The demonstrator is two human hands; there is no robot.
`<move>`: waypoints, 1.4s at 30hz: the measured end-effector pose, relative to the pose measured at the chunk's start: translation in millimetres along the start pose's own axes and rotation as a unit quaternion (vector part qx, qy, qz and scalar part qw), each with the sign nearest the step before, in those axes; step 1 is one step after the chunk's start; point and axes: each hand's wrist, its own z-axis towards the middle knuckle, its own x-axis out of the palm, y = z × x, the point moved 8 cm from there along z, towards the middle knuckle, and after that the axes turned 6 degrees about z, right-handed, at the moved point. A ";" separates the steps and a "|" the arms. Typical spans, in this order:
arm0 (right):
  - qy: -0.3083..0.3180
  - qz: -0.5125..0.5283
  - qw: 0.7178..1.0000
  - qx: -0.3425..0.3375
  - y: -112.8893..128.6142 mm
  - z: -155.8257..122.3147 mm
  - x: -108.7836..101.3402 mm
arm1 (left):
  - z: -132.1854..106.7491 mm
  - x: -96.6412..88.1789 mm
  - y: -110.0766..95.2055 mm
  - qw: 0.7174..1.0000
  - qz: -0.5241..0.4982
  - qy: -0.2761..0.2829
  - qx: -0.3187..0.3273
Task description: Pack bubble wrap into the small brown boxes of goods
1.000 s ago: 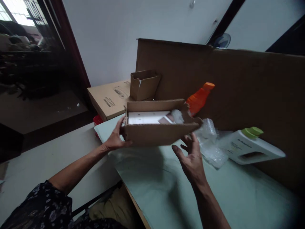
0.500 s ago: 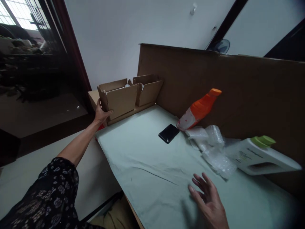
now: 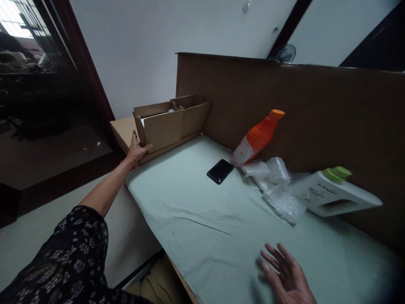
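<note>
My left hand (image 3: 136,151) is at the near left corner of an open-topped cardboard box (image 3: 164,131). Its thumb and fingers are spread, apparently touching the corner without wrapping round it. Something white shows inside that box. Right behind it, against the panel, stands a second cardboard box (image 3: 194,118). My right hand (image 3: 289,274) hovers over the pale green cloth (image 3: 190,194), palm partly up, fingers apart and nothing in them. A black smartphone (image 3: 220,171) lies on the cloth, next to an orange bottle (image 3: 257,137) that looks tilted.
Crumpled bubble wrap (image 3: 278,190) lies between the orange bottle and a white jug with a green cap (image 3: 344,196). A tall cardboard panel (image 3: 300,114) runs along the back. The table's left edge drops to the floor (image 3: 120,228).
The nearer box has moved back against the second one, closing the gap between them. My left hand's hold has loosened to spread fingers. The whole view has shifted slightly.
</note>
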 end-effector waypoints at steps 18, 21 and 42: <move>0.127 -0.123 0.981 -0.076 7.9 -100.5 -11.8 | -399.0 209.6 -205.3 0.737 0.097 0.498 0.446; 0.103 -0.206 0.969 -0.093 18.9 -122.6 -56.1 | -437.2 216.6 -218.6 0.712 0.078 0.481 0.506; -0.168 -0.536 0.761 -0.325 145.8 -200.5 -218.0 | -426.1 198.5 -218.4 0.801 -0.014 0.469 0.372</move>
